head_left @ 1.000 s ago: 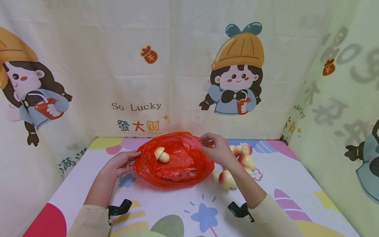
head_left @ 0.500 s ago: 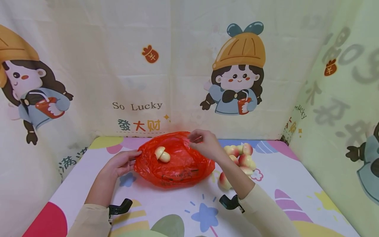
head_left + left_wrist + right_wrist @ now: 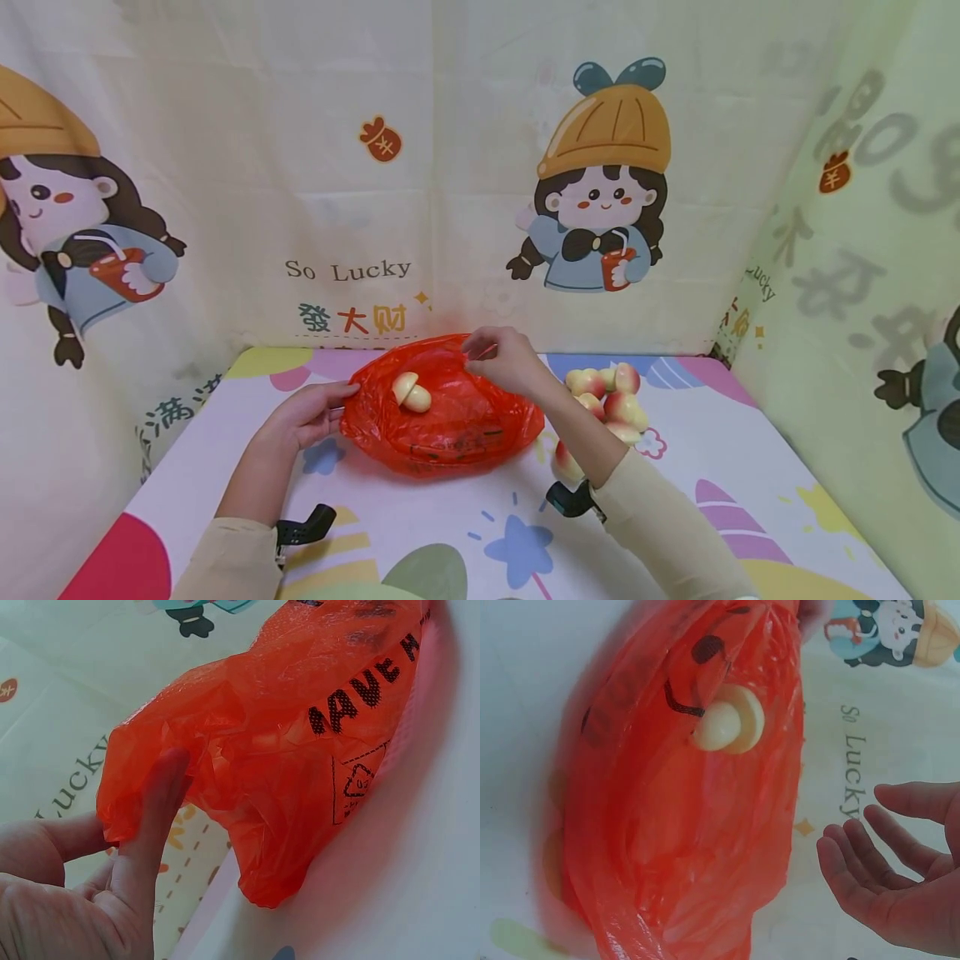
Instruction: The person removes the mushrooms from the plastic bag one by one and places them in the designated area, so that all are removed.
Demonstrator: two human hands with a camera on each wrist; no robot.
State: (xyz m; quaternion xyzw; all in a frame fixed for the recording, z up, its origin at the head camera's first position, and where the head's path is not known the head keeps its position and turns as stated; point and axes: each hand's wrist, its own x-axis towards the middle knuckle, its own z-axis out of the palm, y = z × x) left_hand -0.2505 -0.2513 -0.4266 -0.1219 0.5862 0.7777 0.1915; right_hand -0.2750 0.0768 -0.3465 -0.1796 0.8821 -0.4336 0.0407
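A red plastic bag (image 3: 450, 417) with black print lies on the table, its mouth spread towards me. Inside, near the left, sits a cream toy mushroom (image 3: 412, 393); the right wrist view also shows the mushroom (image 3: 731, 720) against the red plastic. My left hand (image 3: 303, 414) pinches the bag's left edge, with a digit seen through the film in the left wrist view. My right hand (image 3: 504, 360) is over the bag's far right rim. Its fingers (image 3: 855, 862) are loosely bent, hold nothing and look apart from the plastic in the right wrist view.
Several cream-and-red toy pieces (image 3: 622, 408) are grouped right of the bag, partly behind my right forearm. The patterned table (image 3: 480, 517) meets a cloth backdrop (image 3: 465, 208) printed with cartoon figures at its far edge.
My right hand has moved left from beside the toy pieces to over the bag's rim. My left hand, the bag and the toy mushroom have stayed nearly still.
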